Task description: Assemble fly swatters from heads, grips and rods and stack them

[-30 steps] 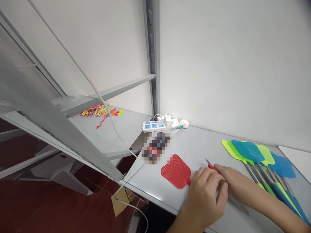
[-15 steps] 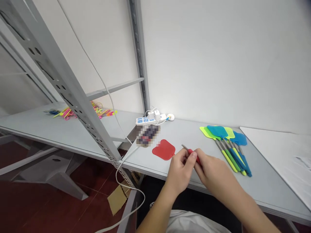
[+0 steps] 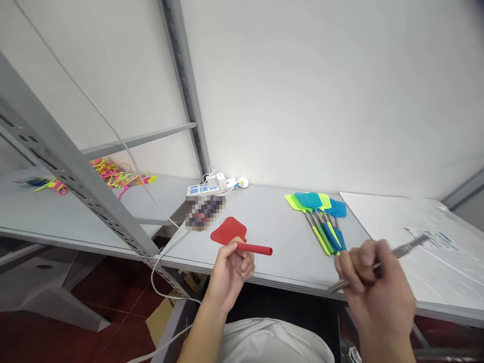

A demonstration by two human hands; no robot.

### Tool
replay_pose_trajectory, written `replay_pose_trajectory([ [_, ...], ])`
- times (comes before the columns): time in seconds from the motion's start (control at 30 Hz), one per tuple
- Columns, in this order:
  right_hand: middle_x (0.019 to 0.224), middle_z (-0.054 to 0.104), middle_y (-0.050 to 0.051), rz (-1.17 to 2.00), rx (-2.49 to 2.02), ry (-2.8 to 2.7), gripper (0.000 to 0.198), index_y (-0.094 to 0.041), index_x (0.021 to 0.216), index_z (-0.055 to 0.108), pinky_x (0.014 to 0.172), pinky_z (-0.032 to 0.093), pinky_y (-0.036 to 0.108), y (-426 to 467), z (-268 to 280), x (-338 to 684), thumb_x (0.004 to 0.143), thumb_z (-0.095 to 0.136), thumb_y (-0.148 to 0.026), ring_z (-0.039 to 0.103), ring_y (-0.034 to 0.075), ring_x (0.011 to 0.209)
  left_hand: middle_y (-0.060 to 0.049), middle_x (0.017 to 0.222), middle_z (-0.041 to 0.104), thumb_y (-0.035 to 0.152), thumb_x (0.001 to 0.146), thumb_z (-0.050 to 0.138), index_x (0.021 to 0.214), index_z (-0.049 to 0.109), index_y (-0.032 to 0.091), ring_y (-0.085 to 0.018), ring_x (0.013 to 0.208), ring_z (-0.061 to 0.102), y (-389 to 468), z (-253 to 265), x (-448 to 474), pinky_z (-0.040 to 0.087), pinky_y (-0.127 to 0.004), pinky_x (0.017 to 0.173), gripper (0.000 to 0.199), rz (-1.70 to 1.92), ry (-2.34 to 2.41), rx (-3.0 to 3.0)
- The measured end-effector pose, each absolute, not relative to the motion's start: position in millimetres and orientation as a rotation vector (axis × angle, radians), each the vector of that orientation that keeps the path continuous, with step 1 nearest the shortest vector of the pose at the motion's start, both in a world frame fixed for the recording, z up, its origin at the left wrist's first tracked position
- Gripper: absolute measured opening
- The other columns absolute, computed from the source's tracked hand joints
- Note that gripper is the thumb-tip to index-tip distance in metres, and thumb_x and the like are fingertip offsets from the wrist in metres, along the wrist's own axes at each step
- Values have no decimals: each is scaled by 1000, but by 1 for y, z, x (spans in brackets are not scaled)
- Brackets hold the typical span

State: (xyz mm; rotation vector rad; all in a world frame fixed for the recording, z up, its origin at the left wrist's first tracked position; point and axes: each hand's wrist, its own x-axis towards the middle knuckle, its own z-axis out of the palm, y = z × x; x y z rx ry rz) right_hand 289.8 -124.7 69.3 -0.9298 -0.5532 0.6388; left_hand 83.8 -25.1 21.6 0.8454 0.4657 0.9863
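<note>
My left hand (image 3: pixel 234 272) is closed around one end of a red handle tube (image 3: pixel 259 249), whose hollow open end points right. Just behind those fingers is a red fly swatter head (image 3: pixel 229 231) at the table's front left; its lower part is hidden by the hand. Well to the right, my right hand (image 3: pixel 378 287) grips a thin metal rod (image 3: pixel 408 246), slanting up to the right and somewhat blurred. Several fly swatters (image 3: pixel 321 224) with green, yellow and blue heads and handles lie in a bundle between and beyond my hands.
A white power strip (image 3: pixel 204 188) with plugs and cables stands by the wall. A grey metal shelf post (image 3: pixel 75 166) rises on the left. Colourful pink and yellow items (image 3: pixel 113 174) lie on the far shelf. White wrapped sheeting (image 3: pixel 416 222) covers the table's right side.
My hands, together before around the red handle and metal rod, are now far apart. The red tube is in the left hand, the rod in the right. The view has turned right.
</note>
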Motion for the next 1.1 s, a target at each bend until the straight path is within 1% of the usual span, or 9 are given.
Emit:
replay_pose_trajectory([
  [0.07, 46, 19, -9, 614, -733, -344, 37, -21, 63, 42, 45, 27, 25, -131, 76, 287, 95, 47, -39, 22, 9, 39, 5, 55, 40, 37, 93, 40, 70, 47, 20, -10, 48, 29, -32, 20, 95, 23, -24, 49, 30, 896, 441, 835],
  [0.2, 46, 27, -7, 530, -622, -214, 36, -20, 64, 43, 51, 37, 24, -130, 87, 277, 97, 45, -35, 34, 10, 46, 2, 60, 48, 34, 96, 40, 74, 55, 18, -10, 51, 38, -44, 15, 113, 28, -25, 52, 31, 807, 426, 868],
  [0.33, 49, 29, -8, 543, -598, -198, 34, -20, 69, 46, 50, 35, 22, -127, 87, 275, 99, 48, -36, 30, 9, 47, -1, 63, 53, 31, 98, 42, 76, 62, 16, -12, 56, 43, -51, 11, 123, 32, -25, 56, 33, 771, 432, 929],
  [0.5, 50, 30, -9, 468, -632, -279, 35, -21, 70, 47, 49, 34, 23, -130, 88, 274, 100, 48, -40, 30, 9, 46, -2, 68, 56, 34, 101, 40, 79, 61, 17, -13, 59, 45, -57, 11, 130, 34, -27, 60, 36, 718, 428, 990],
  [0.6, 49, 30, -9, 415, -645, -294, 35, -21, 69, 47, 48, 33, 23, -134, 92, 274, 100, 48, -38, 31, 8, 45, -2, 71, 58, 38, 99, 45, 82, 62, 17, -14, 64, 48, -55, 12, 125, 36, -28, 64, 32, 670, 419, 1116],
  [0.73, 48, 28, -9, 385, -629, -329, 38, -20, 68, 46, 47, 32, 23, -138, 96, 276, 101, 46, -39, 32, 8, 43, 1, 66, 53, 41, 96, 53, 80, 60, 15, -13, 60, 46, -52, 14, 114, 35, -28, 64, 31, 495, 380, 1302],
  [0.9, 47, 28, -9, 458, -605, -379, 40, -20, 68, 46, 46, 32, 23, -139, 96, 277, 102, 42, -41, 33, 7, 41, 3, 69, 46, 46, 98, 48, 80, 52, 18, -12, 63, 36, -60, 22, 111, 29, -25, 61, 34, 285, 450, 1521],
  [1.0, 47, 29, -10, 533, -592, -412, 41, -20, 68, 47, 46, 32, 23, -138, 92, 273, 102, 42, -43, 33, 7, 40, 2, 75, 45, 50, 98, 45, 85, 56, 19, -14, 68, 37, -66, 29, 112, 32, -25, 64, 35, 254, 525, 1639],
  [1.1, 47, 29, -10, 566, -591, -457, 40, -21, 69, 48, 48, 34, 24, -137, 89, 267, 101, 43, -44, 35, 8, 41, 4, 70, 40, 52, 99, 39, 92, 60, 20, -14, 65, 35, -68, 35, 112, 31, -26, 61, 39, 235, 551, 1715],
])
